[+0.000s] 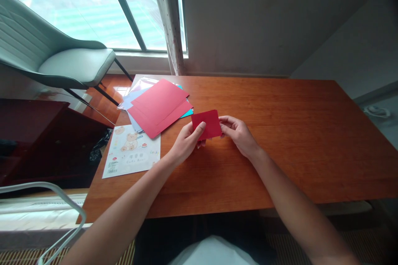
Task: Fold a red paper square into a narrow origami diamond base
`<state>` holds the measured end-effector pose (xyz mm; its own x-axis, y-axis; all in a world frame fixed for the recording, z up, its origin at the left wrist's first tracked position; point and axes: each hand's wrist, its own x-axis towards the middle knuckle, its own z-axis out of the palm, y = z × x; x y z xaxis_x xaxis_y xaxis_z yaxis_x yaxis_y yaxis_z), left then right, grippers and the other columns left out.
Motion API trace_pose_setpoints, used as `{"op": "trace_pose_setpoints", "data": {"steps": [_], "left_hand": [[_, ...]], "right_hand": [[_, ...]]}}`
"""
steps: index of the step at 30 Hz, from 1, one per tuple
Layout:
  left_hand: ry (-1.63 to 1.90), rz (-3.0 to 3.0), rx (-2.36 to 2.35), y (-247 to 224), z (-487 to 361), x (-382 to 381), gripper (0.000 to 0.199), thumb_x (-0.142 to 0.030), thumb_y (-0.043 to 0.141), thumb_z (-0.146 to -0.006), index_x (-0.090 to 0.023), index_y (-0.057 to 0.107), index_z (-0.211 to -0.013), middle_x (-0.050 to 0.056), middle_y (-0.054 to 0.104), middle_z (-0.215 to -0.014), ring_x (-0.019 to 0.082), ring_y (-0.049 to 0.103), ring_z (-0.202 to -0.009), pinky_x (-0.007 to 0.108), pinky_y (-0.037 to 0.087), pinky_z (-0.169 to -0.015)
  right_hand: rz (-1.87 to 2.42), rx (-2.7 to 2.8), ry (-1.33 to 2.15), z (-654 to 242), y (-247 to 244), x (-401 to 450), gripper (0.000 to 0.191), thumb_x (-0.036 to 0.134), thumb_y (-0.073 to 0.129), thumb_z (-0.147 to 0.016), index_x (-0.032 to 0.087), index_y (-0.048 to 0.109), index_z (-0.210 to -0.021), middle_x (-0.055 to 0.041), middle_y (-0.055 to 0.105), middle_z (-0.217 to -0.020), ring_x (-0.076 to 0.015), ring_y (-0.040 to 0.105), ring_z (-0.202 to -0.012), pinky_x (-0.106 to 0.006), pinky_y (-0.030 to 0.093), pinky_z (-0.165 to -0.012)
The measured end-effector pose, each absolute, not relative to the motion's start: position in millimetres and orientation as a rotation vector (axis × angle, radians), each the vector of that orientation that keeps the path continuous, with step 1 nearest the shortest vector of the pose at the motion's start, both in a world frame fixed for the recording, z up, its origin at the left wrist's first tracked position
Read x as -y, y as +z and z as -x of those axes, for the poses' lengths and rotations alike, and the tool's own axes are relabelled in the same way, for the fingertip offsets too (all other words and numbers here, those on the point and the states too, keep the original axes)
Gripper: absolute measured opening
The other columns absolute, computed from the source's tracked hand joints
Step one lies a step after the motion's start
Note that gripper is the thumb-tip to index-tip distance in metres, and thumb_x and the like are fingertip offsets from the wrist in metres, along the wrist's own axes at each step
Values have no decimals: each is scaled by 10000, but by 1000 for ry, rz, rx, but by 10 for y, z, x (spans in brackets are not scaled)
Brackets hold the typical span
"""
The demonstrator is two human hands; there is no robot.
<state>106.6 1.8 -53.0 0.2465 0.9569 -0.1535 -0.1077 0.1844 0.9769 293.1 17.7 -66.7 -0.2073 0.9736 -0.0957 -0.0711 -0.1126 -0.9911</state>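
Partly hidden, the left hand [185,140] grips red paper [212,122]; right hand [241,134] at its edge, grip unclear.

Padded chair [77,64] near bright window [77,12], pale curtain [169,16], grey wall [236,20]

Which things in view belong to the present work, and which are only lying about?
In the work:
- red paper, in the left hand, right hand at its edge
- red sheets, probably: similar colour

Seemingly lying about:
- bear sheet
- pale blue sheet
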Motion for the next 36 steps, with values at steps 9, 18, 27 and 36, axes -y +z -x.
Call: {"op": "trace_pose_setpoints", "data": {"steps": [9,18,27,36], "left_hand": [[1108,-1390,-1232,-622,-1081,-25,864,-433,845,-706,-280,396,-1428,115,590,-1291,129,630,-784,210,511,-590],[1189,-1752,-1468,-692,-1040,-40,884,-407,800,-754,-294,347,-1505,122,565,-1369,153,634,-844,222,503,-606],[1206,-1829,-1402,-637,-1034,-21,500,-365,636,-905,-255,503,-1374,102,595,-1298,133,649,-817,231,525,-644],[1293,-1472,-1352,-620,-1015,-50,143,-303,593,-899,-190,675,-927,41,705,-832,155,678,-734,250,524,-660]], "right_hand": [[1120,1098,1231,-2934,-714,-214,243,421,768,-780,221,697,-899,0,704,-750,-123,590,-601,-268,488,-543],[1128,1179,1228,-2923,-696,-188,272,462,757,-792,225,692,-908,-29,735,-834,-156,643,-688,-289,513,-575],[1160,1210,1182,-2921,-708,-192,292,469,756,-788,213,682,-907,-27,718,-797,-166,655,-692,-312,538,-636],[1225,1238,1099,-2958,-751,-209,182,385,706,-809,222,653,-871,-18,690,-798,-159,635,-681,-302,513,-632]]}}
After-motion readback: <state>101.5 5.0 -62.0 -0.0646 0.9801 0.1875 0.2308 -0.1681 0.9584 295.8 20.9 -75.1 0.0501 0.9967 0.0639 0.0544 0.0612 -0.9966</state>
